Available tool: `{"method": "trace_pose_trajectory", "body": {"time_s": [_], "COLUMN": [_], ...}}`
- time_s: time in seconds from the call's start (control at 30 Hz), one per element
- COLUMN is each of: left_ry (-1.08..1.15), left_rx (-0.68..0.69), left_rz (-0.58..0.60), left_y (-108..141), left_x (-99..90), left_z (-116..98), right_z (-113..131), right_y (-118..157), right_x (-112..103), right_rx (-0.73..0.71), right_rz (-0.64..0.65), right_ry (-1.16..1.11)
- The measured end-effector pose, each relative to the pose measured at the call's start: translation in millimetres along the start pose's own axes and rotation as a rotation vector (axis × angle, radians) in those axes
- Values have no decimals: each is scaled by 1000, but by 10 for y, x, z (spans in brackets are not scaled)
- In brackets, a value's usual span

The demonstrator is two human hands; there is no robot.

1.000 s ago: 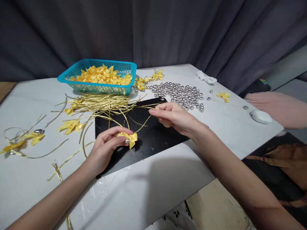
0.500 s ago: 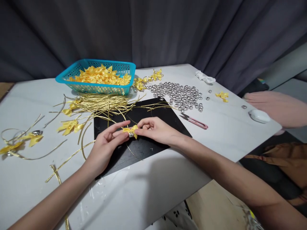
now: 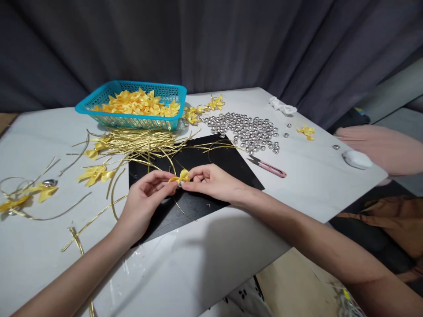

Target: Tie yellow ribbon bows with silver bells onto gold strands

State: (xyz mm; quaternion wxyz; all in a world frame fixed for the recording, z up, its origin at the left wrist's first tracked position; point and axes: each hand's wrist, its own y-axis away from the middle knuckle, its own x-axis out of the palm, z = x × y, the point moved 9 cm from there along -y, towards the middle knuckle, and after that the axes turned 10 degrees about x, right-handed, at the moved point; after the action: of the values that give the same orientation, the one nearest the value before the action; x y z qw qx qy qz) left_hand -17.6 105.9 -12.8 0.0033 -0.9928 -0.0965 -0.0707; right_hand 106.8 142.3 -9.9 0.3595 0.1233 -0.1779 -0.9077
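Observation:
Over the black mat [image 3: 198, 204] my two hands meet around a small yellow ribbon bow [image 3: 183, 176]. My left hand [image 3: 147, 198] pinches the bow's left side between thumb and fingers. From the right, my right hand [image 3: 211, 180] grips its other side, thumb low at the front. A silver bead shows at the bow's centre, partly covered by my thumbs. Thin gold cord [image 3: 180, 207] trails below the bow on the mat. Just behind my hands lies a bundle of gold cords [image 3: 142, 143].
A blue basket [image 3: 132, 116] of yellow bows stands at the back left. Silver beads [image 3: 247, 127] are spread right of it, near pink-handled thread snips [image 3: 267, 167]. Loose yellow bows [image 3: 95, 175] with cords lie at left. A white dish-like object [image 3: 357, 159] sits at the right edge.
My right thumb has shifted left and down onto the front of the bow. My left fingers have closed in from being extended, and the silver bead is now more covered.

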Motion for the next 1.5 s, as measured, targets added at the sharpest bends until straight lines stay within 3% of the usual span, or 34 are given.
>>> {"method": "trace_pose_trajectory", "body": {"time_s": [0.2, 0.53, 0.73, 0.97, 1.23, 1.5], "left_ry": [-17, -108, -130, -132, -137, -144], "left_rx": [18, 3, 18, 17, 17, 23], "left_rz": [-14, 59, 93, 54, 92, 110], "left_y": [-2, 23, 19, 24, 30, 28], "left_x": [-16, 21, 77, 44, 65, 116], "left_z": [-19, -10, -56, -63, -70, -79], "right_z": [2, 13, 19, -21, 37, -17], "right_y": [-6, 31, 43, 42, 41, 15], "right_x": [-16, 98, 87, 92, 113, 43], "right_rx": [20, 91, 98, 139, 68, 102], "right_rz": [-15, 42, 5, 17, 43, -85], "right_ry": [-14, -147, -160, -196, -146, -136]}}
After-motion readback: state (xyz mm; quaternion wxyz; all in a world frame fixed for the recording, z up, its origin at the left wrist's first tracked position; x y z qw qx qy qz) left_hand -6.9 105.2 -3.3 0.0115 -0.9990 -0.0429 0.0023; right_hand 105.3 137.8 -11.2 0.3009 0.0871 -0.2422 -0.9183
